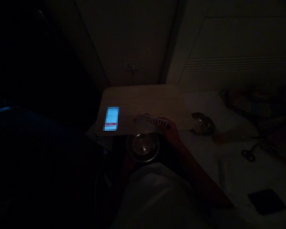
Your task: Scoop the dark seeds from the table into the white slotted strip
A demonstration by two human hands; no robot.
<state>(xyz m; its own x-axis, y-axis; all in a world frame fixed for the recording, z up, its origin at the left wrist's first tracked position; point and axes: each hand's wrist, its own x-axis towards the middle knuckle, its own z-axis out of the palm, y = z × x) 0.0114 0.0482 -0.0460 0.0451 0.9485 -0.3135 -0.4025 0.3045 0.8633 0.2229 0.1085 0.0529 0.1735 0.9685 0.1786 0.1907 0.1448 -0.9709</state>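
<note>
The scene is very dark. My right hand (169, 127) grips a flat white card-like strip (154, 121) with dark marks along it; its exact kind I cannot make out. The strip's far end rests at or just above the small wooden table (143, 98), beside small dark bits (135, 120). Below the table's near edge, my left hand (130, 160) is at the lower left rim of a round shiny metal bowl (143, 156), apparently holding it. Shadow hides most of the left fingers. A few dark specks show inside the bowl.
A lit phone (111, 119) lies on the table's left side. A second metal dish (203, 124) sits to the right, near scissors (248, 155) and a dark flat square (267, 201) on a pale surface. A cable runs from the wall socket (131, 65) behind the table.
</note>
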